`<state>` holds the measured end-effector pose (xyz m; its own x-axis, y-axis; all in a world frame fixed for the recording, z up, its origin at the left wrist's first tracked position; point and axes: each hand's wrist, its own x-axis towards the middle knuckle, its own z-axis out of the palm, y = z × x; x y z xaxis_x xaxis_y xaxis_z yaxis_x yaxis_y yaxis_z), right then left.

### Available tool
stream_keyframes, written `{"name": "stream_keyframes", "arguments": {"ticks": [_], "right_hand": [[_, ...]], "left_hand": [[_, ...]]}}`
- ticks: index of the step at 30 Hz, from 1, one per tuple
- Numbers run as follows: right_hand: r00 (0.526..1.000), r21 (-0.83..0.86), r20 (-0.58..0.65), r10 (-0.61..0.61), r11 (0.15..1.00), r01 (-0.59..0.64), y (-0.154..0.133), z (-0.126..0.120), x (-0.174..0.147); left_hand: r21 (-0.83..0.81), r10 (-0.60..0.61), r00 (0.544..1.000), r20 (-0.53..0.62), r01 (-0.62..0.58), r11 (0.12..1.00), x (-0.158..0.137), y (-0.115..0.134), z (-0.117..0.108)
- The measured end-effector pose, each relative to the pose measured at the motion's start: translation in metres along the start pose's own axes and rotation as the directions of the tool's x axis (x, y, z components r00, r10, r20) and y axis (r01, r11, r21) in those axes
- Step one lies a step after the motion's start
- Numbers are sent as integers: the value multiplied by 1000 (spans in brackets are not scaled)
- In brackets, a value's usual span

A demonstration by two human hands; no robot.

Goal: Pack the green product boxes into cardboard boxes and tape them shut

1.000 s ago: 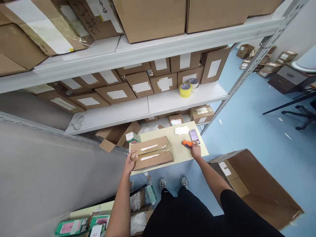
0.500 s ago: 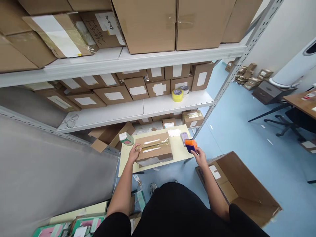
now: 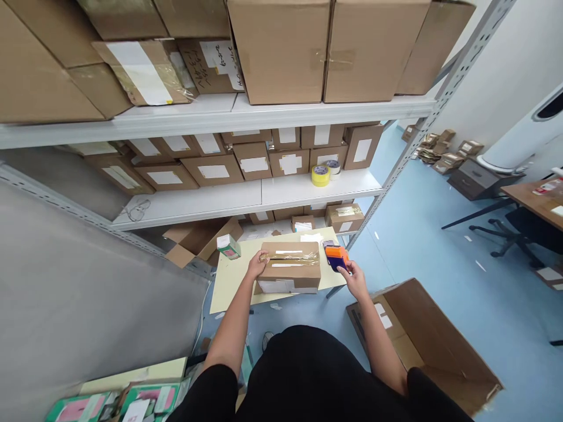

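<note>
Taped carton [image 3: 288,272] on cream table [image 3: 233,278], just below centre of frame, long axis running left to right, between both hands. Left hand [image 3: 257,265] nearer, touching carton's left end, fingers at top edge; firm grip or mere rest, cannot tell. Right hand [image 3: 354,280] closed round orange-and-blue tool [image 3: 336,254], just right of carton in frame. Small green-and-white box [image 3: 229,247] on table, up and left of left hand

Phone [image 3: 328,242] partly hidden behind orange tool [image 3: 336,252], desk [image 3: 530,196] cut off at right, labels [image 3: 213,171] — too small to read
</note>
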<state>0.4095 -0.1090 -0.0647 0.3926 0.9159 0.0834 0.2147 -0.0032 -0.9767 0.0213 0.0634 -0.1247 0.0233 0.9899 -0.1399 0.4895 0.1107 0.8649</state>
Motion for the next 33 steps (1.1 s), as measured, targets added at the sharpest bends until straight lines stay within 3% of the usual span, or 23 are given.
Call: {"name": "stream_keyframes", "arguments": {"ticks": [6,8,12,16,22,27,33], "right_hand": [[1000,32,-26,-4,999,5,-4,-11,-10],[999,41,-35,0,999,1,-1,-15,-17],[998,8,-55,-4,1000,5,3,-17,-25],[1000,-28,1,3,1000,-3,4,-15,-23],[993,40,108,54,997,-58,7,-8,-22],[970,153,226,91,980,-127,12,15,-20],[923,232,376,82,956,-180,21,81,13]], "left_hand": [[-50,-56,998,-22,55,997,-16,-35,-38],[-49,-88,996,-11,87,995,-24,-45,-38],[-24,-59,998,-24,58,998,-36,-42,-1],[-28,-19,997,-78,17,999,-33,-31,38],[36,-73,995,-75,76,996,-25,-38,46],[81,-100,990,-103,109,991,-25,-42,53],[134,-118,982,-148,138,981,-23,-43,64]]}}
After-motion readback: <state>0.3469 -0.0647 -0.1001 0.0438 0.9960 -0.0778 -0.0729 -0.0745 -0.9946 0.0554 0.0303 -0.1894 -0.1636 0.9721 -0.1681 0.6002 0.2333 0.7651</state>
